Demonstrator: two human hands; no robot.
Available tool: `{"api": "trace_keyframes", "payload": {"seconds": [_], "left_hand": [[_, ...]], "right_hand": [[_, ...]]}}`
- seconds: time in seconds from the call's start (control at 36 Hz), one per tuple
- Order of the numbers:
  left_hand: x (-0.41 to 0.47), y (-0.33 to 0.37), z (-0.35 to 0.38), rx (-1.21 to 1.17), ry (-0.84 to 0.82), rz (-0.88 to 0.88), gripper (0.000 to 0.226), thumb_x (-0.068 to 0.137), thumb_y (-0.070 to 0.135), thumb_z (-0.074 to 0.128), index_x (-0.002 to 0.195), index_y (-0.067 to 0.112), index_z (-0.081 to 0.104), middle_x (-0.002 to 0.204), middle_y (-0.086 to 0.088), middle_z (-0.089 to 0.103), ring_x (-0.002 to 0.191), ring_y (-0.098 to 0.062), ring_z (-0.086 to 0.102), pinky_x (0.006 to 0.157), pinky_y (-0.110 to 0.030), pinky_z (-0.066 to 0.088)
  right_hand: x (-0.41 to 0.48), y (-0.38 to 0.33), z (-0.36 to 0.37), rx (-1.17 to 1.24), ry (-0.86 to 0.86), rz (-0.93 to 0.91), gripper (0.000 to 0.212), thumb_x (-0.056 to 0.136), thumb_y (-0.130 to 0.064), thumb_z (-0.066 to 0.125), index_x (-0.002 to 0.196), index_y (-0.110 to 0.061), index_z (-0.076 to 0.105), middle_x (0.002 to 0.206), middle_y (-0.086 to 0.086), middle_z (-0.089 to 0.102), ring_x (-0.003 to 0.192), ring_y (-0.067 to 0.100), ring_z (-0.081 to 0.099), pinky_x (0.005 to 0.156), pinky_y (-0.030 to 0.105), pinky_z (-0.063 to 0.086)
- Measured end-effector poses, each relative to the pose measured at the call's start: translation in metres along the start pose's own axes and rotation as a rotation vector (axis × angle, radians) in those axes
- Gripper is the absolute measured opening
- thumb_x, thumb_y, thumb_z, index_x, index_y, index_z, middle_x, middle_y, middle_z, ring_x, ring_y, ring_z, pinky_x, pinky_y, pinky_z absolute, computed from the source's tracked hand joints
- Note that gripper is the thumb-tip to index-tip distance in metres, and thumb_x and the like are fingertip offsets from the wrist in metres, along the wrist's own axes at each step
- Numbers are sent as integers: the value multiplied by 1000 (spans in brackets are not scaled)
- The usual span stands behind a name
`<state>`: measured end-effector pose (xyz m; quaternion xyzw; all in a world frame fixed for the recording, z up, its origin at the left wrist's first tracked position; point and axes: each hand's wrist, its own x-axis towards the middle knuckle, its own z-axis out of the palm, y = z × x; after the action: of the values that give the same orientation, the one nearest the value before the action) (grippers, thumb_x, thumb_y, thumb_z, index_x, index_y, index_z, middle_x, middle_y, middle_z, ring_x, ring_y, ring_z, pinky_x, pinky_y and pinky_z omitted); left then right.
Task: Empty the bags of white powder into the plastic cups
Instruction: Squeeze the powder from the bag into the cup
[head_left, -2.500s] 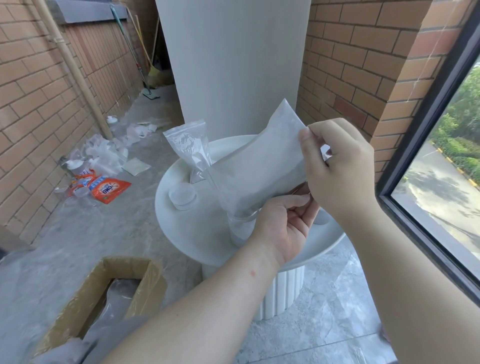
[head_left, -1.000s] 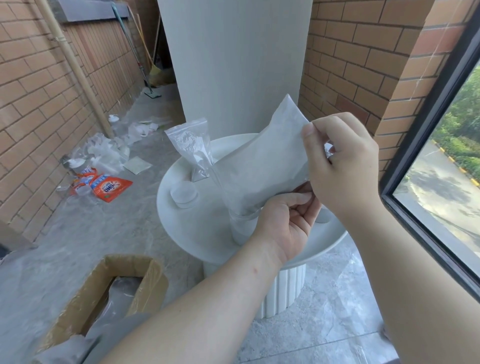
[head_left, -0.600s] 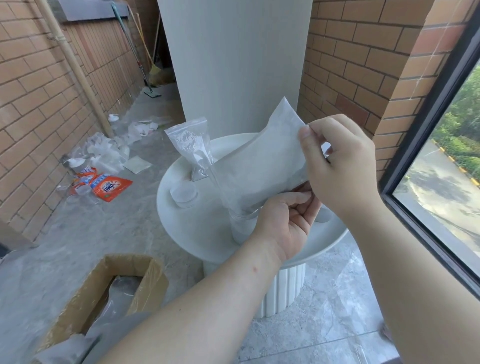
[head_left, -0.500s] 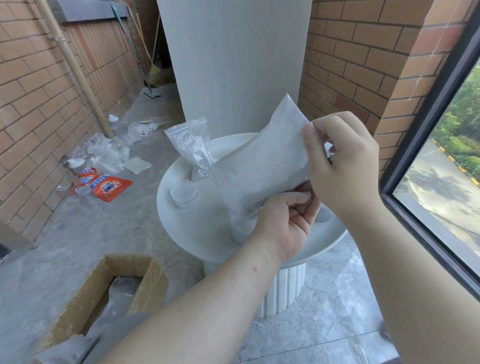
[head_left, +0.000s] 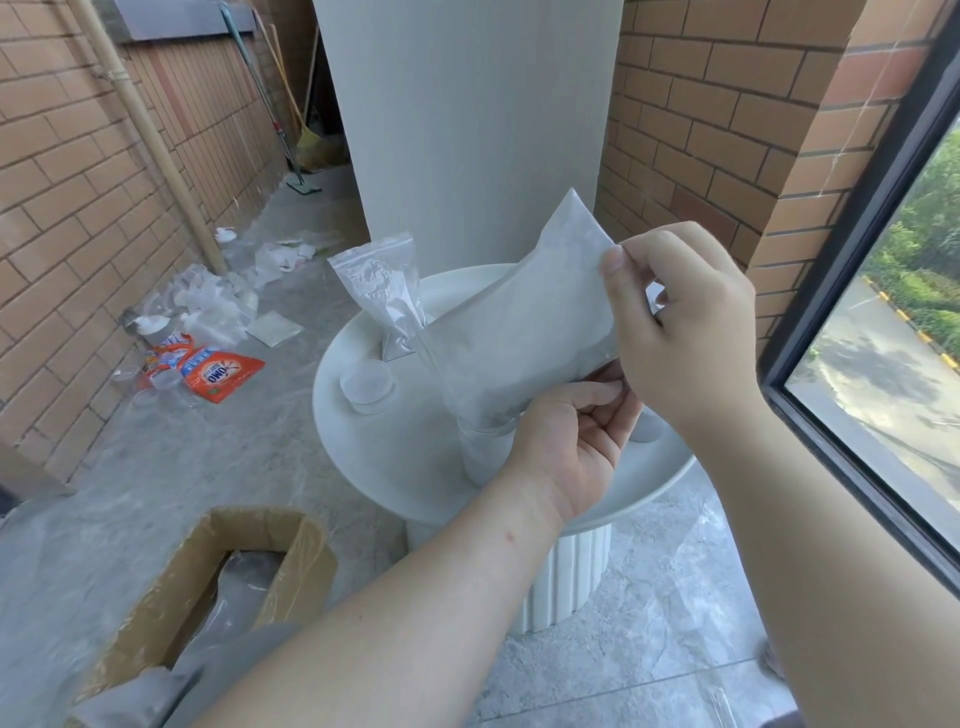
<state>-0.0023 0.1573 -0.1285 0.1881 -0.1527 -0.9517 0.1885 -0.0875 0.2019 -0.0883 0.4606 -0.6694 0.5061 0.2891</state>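
Observation:
A large clear bag of white powder (head_left: 524, 332) is tilted mouth-down over a plastic cup (head_left: 485, 452) standing on the round white table (head_left: 395, 462). My right hand (head_left: 680, 322) pinches the bag's raised upper edge. My left hand (head_left: 571, 441) holds the bag's lower side from beneath, fingers curled round it, just above the cup. A smaller zip bag with powder (head_left: 387, 288) stands behind on the table. A low plastic cup (head_left: 366, 387) sits at the table's left. Another cup (head_left: 647, 428) is mostly hidden behind my hands.
An open cardboard box (head_left: 218, 587) with plastic inside sits on the floor at lower left. Empty bags, cups and an orange detergent pouch (head_left: 218, 371) litter the floor by the left brick wall. A white pillar (head_left: 467, 130) stands behind the table; a window frame (head_left: 852, 332) runs along the right.
The bag's raised end bobs slightly up and down in my right hand; both hands keep their hold over the cup.

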Motion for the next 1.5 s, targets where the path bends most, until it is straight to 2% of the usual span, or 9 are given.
{"api": "trace_keyframes", "payload": {"seconds": [0.22,0.33,0.47,0.69,0.81,1.19,1.31,1.5], "left_hand": [[0,1,-1,14,6,-7,39,87,-18,45,69,-2,76,86,-11,76,76,-20,75,72,-29,62],[-1,0,1,10,14,-4,34,86,-19,45,75,-3,72,84,-11,75,73,-19,74,68,-28,62],[-2,0,1,12,21,-8,29,86,-19,45,83,-3,69,84,-10,75,73,-19,74,72,-28,62],[0,0,1,13,32,-10,38,87,-18,45,69,0,74,82,-9,75,71,-19,75,67,-28,62],[-1,-1,1,26,30,-11,29,87,-17,45,87,-1,69,85,-8,75,74,-18,74,72,-27,62],[-3,0,2,28,30,-11,29,89,-17,43,85,-1,68,81,-9,75,71,-17,75,74,-27,62],[-2,0,2,36,33,-14,29,89,-16,44,86,-1,68,82,-9,75,73,-17,75,78,-27,61],[-2,0,2,28,32,-13,30,87,-18,43,84,-1,67,80,-8,75,70,-17,74,71,-27,62]], "right_hand": [[2,0,-1,25,11,10,26,102,-19,54,83,-5,66,81,5,60,77,20,54,64,37,45],[0,-1,0,9,17,-1,26,102,-19,54,83,-5,66,82,5,61,78,22,55,65,39,45],[1,0,0,6,25,-9,26,101,-18,54,82,-4,65,81,5,60,78,22,55,64,37,45],[1,0,-1,14,5,4,26,101,-19,54,82,-4,65,82,6,61,78,21,54,63,35,44],[1,-1,-1,0,43,-12,26,101,-17,54,82,-4,65,81,6,60,77,21,54,63,34,43],[2,1,-1,22,-31,14,26,101,-20,55,82,-5,65,81,4,61,78,18,53,63,34,43],[2,1,-2,10,8,0,26,101,-18,54,82,-4,65,81,6,60,78,20,53,62,35,44],[1,0,-1,7,3,4,26,101,-20,54,83,-5,66,83,4,60,79,17,53,61,34,43]]}}
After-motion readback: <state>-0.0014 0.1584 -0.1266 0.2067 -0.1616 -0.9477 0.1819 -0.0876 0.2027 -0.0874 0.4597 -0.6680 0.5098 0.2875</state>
